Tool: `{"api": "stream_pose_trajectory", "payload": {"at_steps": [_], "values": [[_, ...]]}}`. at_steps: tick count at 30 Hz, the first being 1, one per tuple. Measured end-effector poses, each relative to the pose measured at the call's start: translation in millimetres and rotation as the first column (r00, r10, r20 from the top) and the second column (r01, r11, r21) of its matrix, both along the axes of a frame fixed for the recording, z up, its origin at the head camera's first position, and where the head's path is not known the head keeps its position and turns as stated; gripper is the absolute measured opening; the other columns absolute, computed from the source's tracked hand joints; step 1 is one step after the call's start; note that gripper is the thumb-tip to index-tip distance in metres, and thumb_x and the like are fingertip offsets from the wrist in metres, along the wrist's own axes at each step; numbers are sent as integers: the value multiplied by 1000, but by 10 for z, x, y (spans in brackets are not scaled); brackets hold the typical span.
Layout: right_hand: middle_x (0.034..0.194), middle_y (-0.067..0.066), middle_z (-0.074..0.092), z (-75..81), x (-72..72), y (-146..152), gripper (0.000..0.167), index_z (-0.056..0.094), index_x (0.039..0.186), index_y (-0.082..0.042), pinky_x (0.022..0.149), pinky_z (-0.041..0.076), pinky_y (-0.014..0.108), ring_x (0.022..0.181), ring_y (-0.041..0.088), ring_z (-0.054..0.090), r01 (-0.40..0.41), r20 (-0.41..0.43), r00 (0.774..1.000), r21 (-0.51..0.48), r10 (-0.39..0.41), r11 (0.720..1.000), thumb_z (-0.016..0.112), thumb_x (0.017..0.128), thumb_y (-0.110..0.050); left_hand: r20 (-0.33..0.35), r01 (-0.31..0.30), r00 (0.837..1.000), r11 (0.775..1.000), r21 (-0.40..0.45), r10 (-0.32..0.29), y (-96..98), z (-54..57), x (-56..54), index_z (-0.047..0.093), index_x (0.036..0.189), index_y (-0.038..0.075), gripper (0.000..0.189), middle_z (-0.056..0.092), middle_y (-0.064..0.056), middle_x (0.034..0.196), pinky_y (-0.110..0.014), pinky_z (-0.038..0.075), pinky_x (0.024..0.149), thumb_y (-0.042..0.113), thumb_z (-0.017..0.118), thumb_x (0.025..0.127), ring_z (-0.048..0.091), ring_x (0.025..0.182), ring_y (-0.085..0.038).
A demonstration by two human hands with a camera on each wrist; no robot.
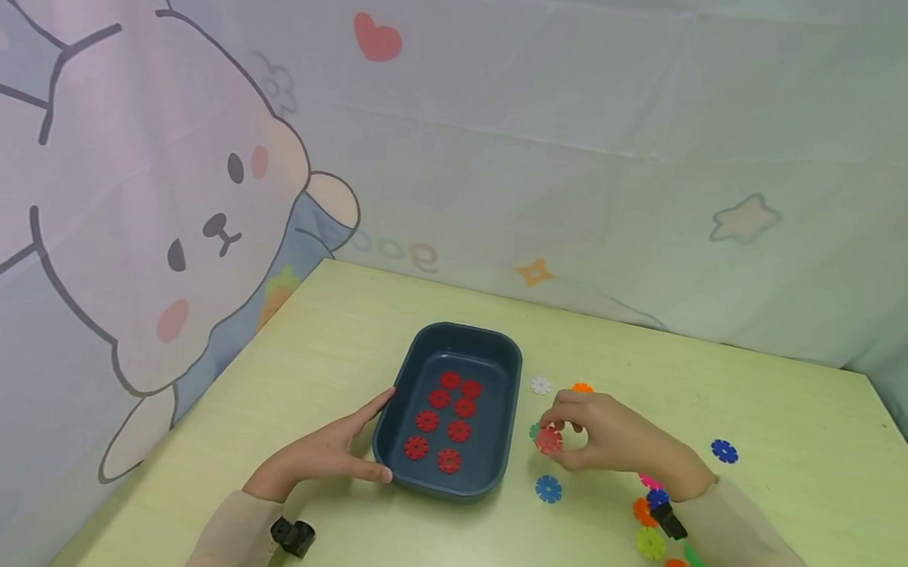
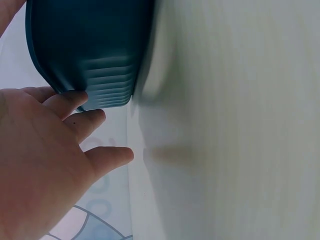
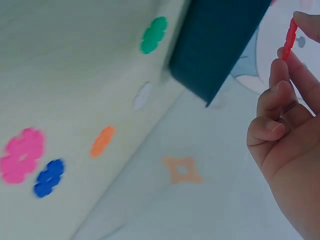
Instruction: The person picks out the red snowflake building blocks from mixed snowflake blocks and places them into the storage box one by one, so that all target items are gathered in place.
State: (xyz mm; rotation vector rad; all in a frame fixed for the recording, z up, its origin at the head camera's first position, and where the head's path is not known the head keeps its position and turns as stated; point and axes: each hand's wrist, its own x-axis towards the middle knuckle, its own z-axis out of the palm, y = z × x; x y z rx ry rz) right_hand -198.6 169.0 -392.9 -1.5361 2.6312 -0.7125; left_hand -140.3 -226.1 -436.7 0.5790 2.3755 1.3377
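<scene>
A dark blue rectangular bin (image 1: 515,419) stands on the table, with several red notched discs (image 1: 460,431) lying flat inside it. My left hand (image 1: 328,453) rests against the bin's left side, fingers spread and thumb at the near corner; in the left wrist view its fingers touch the bin's wall. To the right of the bin, my right hand (image 1: 606,435) pinches a red notched disc (image 3: 289,39) between thumb and fingertip, held above the table. Beneath that disc, a green disc (image 1: 534,431) is partly hidden. A blue disc (image 1: 548,489) lies just nearer.
A white disc (image 1: 540,385) and an orange disc (image 1: 581,388) lie beyond my right hand. Farther right is a dark blue disc (image 1: 724,451). Several more, including a yellow-green disc (image 1: 651,543), lie partly under the right forearm. A printed cloth (image 1: 541,153) hangs behind the table.
</scene>
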Motion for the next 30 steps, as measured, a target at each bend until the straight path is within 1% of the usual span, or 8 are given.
{"api": "stream_pose_trajectory", "payload": {"at_steps": [5,7,13,18,21,26,30], "values": [[85,-14,54,69,-53,-218,16,70,96,-20,64,45,17,75,0,52,-44,-39,998,-11,44,999,74,80,-19,4,-3,1000,1000,3,3,-2,-2,0,3,157,14,110,6,-13,162,-62,16,112,30,80,80,6,147,-35],[85,-13,54,81,-67,-297,18,71,98,-17,64,45,17,75,2,52,-61,-43,997,-16,60,998,74,80,-19,4,-6,1000,1000,1,6,-3,-2,2,4,157,14,109,6,-13,162,-62,16,112,31,80,80,7,147,-35],[87,-11,57,78,-113,-509,16,71,98,-17,66,48,22,77,11,56,-85,-16,996,-20,85,996,72,82,-19,3,-6,1000,1000,-1,6,-7,-7,-1,3,157,15,109,6,-13,162,-62,17,111,31,80,80,7,147,-36],[88,-10,57,55,-160,-685,23,72,103,-15,68,47,20,77,11,56,-76,7,997,14,76,997,71,81,-22,3,-11,1000,1000,-2,11,-8,1,5,4,157,16,110,6,-12,162,-61,17,112,31,80,80,7,147,-34],[89,-10,57,27,-183,-796,25,72,104,-14,71,47,20,78,11,55,-87,12,996,30,87,996,71,81,-24,0,-12,1000,1000,-8,12,-10,-2,7,4,157,15,110,7,-12,162,-61,17,112,32,80,79,8,147,-35],[91,-7,59,-19,-219,-991,25,71,104,-14,75,48,21,82,14,58,-106,26,994,49,105,993,70,82,-25,8,-16,1000,1000,-17,16,-9,-4,13,3,157,16,110,6,-13,162,-61,17,112,32,80,80,8,147,-35],[87,-6,59,-52,-255,-1140,26,71,104,-13,70,45,19,79,14,57,-128,50,991,50,126,990,71,81,-26,8,-14,1000,1000,-16,14,-11,11,17,3,157,16,110,7,-13,161,-61,17,112,32,80,80,8,147,-35]]}}
